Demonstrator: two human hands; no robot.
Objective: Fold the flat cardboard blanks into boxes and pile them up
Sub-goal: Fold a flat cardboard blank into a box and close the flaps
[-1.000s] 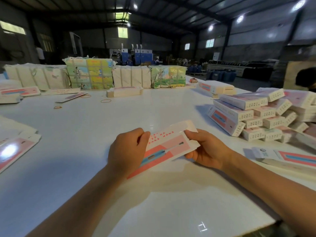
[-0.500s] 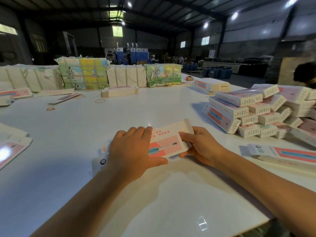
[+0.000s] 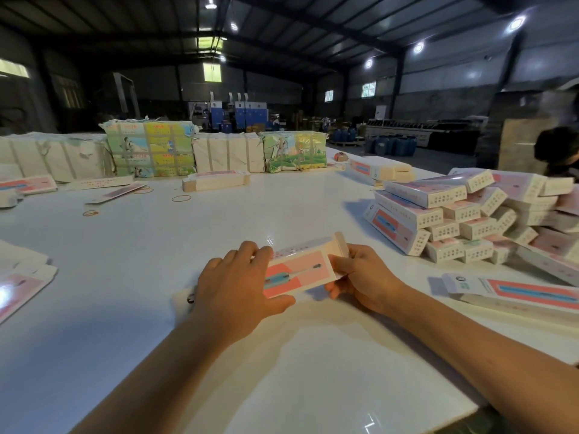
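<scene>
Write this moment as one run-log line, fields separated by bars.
stage: folding | left hand: grips pink-and-white cardboard box blank | right hand: pinches its end | pile of folded pink-and-white boxes: on right of white table

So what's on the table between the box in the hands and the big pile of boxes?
Nothing: the head view shows only bare white table between the held box and the pile.

Not much to report on the person: both forearms were bare all the way to the bottom edge of the shot, no sleeves or cuffs showing anywhere. Left hand (image 3: pixel 233 288) and right hand (image 3: pixel 365 278) were bare too, no gloves, rings, watch or wristband as far as I could see. Nails looked short and plain at about 12 o'clock.
</scene>
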